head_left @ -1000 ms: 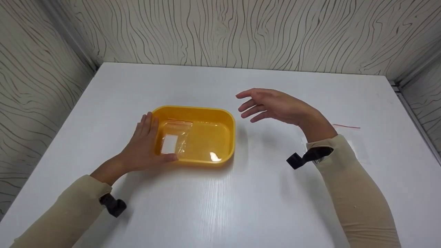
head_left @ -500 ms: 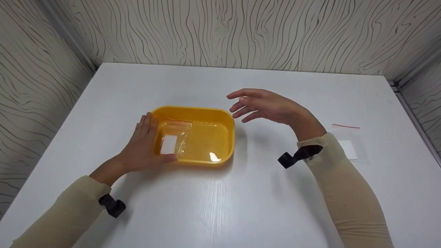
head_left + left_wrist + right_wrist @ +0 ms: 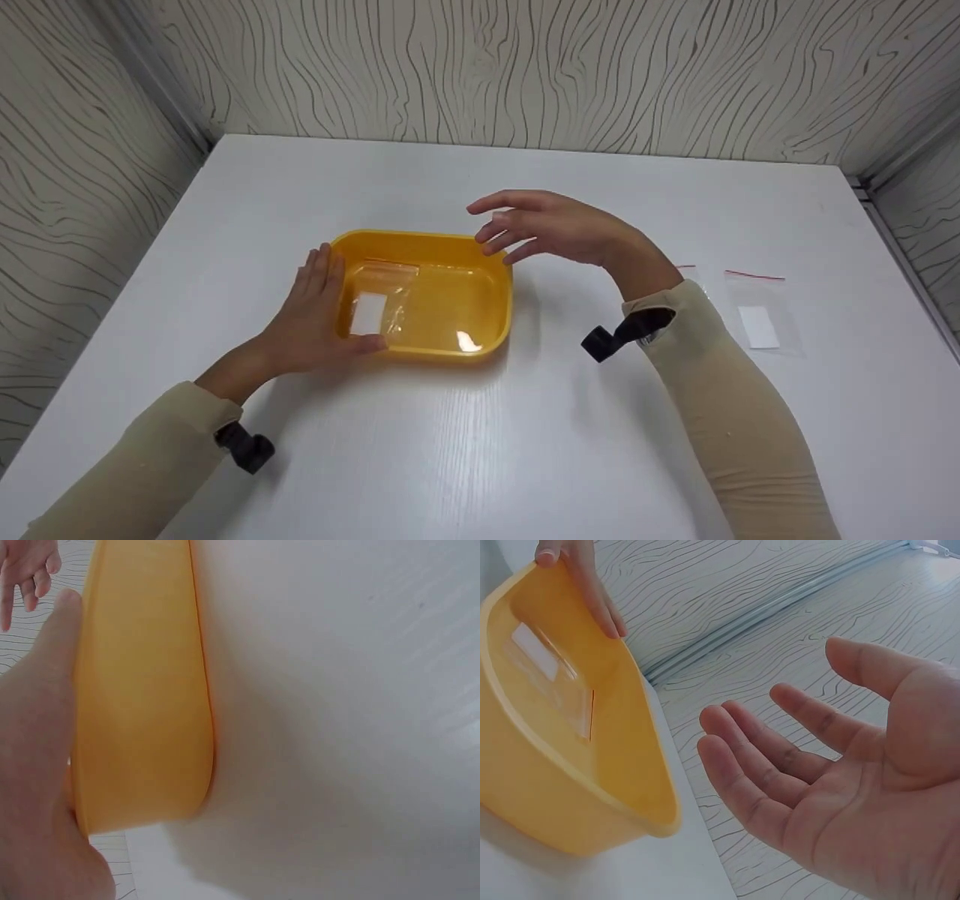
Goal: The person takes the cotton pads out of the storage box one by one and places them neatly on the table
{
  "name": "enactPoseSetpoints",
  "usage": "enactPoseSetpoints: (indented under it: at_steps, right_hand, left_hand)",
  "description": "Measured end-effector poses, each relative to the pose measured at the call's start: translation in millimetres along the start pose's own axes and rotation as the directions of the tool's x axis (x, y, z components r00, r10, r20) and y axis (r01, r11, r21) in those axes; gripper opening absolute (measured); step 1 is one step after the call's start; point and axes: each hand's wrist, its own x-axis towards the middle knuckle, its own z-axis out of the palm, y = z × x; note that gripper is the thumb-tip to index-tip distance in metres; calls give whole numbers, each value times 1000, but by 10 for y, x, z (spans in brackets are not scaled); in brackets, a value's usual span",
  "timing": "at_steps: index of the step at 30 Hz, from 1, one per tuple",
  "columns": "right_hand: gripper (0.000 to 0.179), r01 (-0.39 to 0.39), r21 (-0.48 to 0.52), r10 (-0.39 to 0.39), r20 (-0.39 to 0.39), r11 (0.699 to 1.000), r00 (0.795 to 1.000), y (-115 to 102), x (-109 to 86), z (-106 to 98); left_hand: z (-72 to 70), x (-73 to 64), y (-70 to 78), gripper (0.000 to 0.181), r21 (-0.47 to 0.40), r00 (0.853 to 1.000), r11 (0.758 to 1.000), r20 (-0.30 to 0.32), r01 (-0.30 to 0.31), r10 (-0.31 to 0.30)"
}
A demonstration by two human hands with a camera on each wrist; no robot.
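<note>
A yellow plastic bin (image 3: 457, 300) stands left of the table's middle. Inside, at its left end, lies a clear zip bag (image 3: 397, 296) with a white rectangle (image 3: 368, 313) showing in it. My left hand (image 3: 311, 322) rests on the bin's left end, fingers straight along the rim and thumb stretched over the near rim; the left wrist view shows it against the yellow wall (image 3: 142, 690). Over the bin's far right corner hovers my right hand (image 3: 551, 229), holding nothing. Its fingers are spread and loosely bent, palm visible in the right wrist view.
Right of the right forearm, a clear zip bag (image 3: 763, 315) with a red seal line and a white rectangle lies on the white table (image 3: 465, 450). Another red-lined bag (image 3: 687, 268) is mostly hidden behind the right wrist. A patterned wall (image 3: 480, 75) rises behind the table.
My right hand has moved left from beside the bin to over its far right corner, uncovering the bags on the right. The left hand and the bin stay put.
</note>
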Motion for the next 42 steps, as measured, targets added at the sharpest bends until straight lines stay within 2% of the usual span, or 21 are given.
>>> enactPoseSetpoints:
  at_steps: [8,18,27,36,42]
  right_hand:
    - [44,-23,-28,24,12,999,1000,-84,99,56]
    - [43,-46,-29,47,60,999,997,-179,301,227]
    - [41,-72,-36,74,58,997,996,-231,432,342]
    - [41,-138,-75,143,67,988,987,-279,581,392]
    - [46,-201,-92,208,79,975,975,-285,662,418]
  left_hand:
    - [-10,-16,-9,134,-2,1000,1000,2,10,-10]
    - [17,-14,-20,134,5,1000,1000,2,23,-23]
    - [4,-18,-2,131,4,1000,1000,5,-8,8]
    - [1,2,-1,133,9,1000,1000,13,-2,2]
    - [11,15,-1,133,3,1000,1000,12,-1,1]
